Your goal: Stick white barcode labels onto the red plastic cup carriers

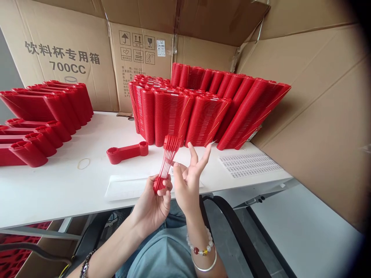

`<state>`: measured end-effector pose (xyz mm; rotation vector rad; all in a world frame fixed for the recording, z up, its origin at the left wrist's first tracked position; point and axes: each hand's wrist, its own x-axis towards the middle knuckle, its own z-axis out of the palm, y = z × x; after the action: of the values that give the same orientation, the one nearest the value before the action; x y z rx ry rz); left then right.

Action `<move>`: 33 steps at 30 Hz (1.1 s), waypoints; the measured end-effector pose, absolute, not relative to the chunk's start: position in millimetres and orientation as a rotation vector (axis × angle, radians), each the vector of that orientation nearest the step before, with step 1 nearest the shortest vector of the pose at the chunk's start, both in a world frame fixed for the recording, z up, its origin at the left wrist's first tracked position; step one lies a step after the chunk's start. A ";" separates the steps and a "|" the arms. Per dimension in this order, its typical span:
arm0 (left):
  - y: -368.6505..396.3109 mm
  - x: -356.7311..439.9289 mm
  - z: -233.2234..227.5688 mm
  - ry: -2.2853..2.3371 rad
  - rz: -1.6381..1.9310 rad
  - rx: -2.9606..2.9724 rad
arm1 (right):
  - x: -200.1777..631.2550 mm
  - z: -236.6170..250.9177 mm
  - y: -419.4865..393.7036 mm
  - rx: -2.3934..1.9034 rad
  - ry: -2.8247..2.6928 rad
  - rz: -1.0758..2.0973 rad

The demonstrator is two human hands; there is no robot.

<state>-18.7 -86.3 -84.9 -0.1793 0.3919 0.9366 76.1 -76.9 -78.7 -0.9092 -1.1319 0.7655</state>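
Observation:
My left hand [155,200] is closed round the lower end of a small stack of red plastic pieces [171,143], tilted upright above the table. Each piece has two round ends joined by narrow bars. Close to the stack's right side is my right hand [188,181], palm up and fingers spread. A thin white sliver, perhaps a label [213,142], shows at one of its fingertips. Whether a lower finger touches the stack I cannot tell. Another short red stack [127,152] lies on the table to the left. Under my hands is a white sheet [123,188].
Tall red stacks [171,116], some with rubber bands, stand at the back; more red stacks [60,112] are at left. A label sheet [249,164] lies right, a loose rubber band [84,163] left. Cardboard [145,69] walls the white table [72,193]. A chair armrest [232,220] is below.

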 end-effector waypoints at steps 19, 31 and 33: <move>-89.1 -14.2 -80.1 0.495 0.985 -0.226 | 75.2 -75.9 -75.7 -0.988 -1.130 0.840; -96.8 -0.8 -85.6 0.605 0.986 -0.076 | 81.6 -68.7 -70.0 -1.017 -0.994 0.792; -97.5 -2.1 -82.7 0.601 0.953 -0.124 | 79.8 -70.9 -70.9 -0.975 -1.010 0.777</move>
<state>-2.1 -97.5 -82.7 -0.1237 0.6006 0.9526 79.8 -70.9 -70.9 -0.9753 -1.0101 0.7773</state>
